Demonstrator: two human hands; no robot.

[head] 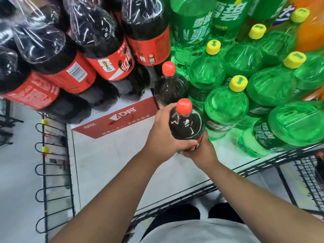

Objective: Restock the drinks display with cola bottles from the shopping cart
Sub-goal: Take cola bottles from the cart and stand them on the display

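Note:
I hold a large cola bottle [186, 123] with a red cap upright over the white display shelf [122, 158]. My left hand [163, 132] grips its left side, fingers curled round the body. My right hand [201, 149] grips it from the lower right, near the red label. A second cola bottle [171, 85] with a red cap stands on the shelf just behind it, beside the green bottles. Shrink-wrapped packs of cola bottles [84, 50] are stacked at the back left.
Green soda bottles [236, 95] with yellow caps fill the shelf's right side. A red and white carton [119, 118] lies under the cola packs. A black wire rack [50, 172] runs along the shelf's left edge, and the black wire cart rim [263, 167] crosses the lower right.

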